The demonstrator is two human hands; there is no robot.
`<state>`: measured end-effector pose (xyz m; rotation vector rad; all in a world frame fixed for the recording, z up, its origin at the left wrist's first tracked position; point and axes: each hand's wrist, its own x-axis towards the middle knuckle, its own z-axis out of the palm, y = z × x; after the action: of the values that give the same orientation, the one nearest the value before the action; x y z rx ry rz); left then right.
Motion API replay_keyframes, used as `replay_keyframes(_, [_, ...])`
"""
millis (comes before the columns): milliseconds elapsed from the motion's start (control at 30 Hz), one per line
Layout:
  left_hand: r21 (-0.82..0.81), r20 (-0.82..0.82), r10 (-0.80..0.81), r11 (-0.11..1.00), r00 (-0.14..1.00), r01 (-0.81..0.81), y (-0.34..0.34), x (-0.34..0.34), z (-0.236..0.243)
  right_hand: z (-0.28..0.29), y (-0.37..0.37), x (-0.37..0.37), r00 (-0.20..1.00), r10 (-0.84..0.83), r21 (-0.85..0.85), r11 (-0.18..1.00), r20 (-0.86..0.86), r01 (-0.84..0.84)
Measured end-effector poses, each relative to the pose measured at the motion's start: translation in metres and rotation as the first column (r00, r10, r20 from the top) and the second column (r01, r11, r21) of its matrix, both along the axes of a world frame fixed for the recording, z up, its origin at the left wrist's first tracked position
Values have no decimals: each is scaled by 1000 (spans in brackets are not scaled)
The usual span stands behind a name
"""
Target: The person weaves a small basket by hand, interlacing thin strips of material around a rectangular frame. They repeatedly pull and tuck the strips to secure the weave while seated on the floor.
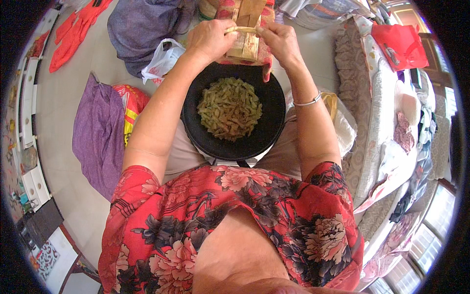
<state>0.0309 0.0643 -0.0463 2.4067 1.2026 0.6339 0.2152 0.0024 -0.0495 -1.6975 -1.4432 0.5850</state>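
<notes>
Between my two hands stretches a short pale-yellow strip (243,29), pinched at both ends. My left hand (213,39) is closed on its left end, and my right hand (281,43) grips the right end between thumb and fingers. Just behind and below the strip is a light wooden block or board (248,49), lying on a red patterned cloth (267,61). Nearer to me, between my forearms, sits a round black pan (271,117). Greenish-brown cut pieces (230,108) are heaped in the middle of it.
White and red plastic bags (164,61) and a purple cloth-covered bundle (100,132) are on the left. A large dark-blue cloth-covered heap (142,29) stands behind them. On the right, a sofa (355,98) holds clothes and a red bag (401,46).
</notes>
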Motion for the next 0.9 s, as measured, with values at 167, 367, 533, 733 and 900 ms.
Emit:
replay_keyframes(167, [-21,-27,28,999,999,-29,4,1,-4,0,5,-5,1000,-9,-16,1000,-9,9])
replay_keyframes(367, [-54,-140,-57,997,989,50,-1,-3,1,-13,9,5,914,142,-174,981,381,-80])
replay_keyframes(533, [-12,-37,-219,976,975,219,-16,-29,-1,6,-11,-7,981,10,-149,989,195,19])
replay_keyframes(733, [303,406,-283,939,869,164,-35,-11,28,38,-29,-30,347,391,342,919,-853,-195])
replay_keyframes(900, [146,611,-222,975,760,168,-44,2,24,25,-25,-36,437,326,282,945,-838,-164])
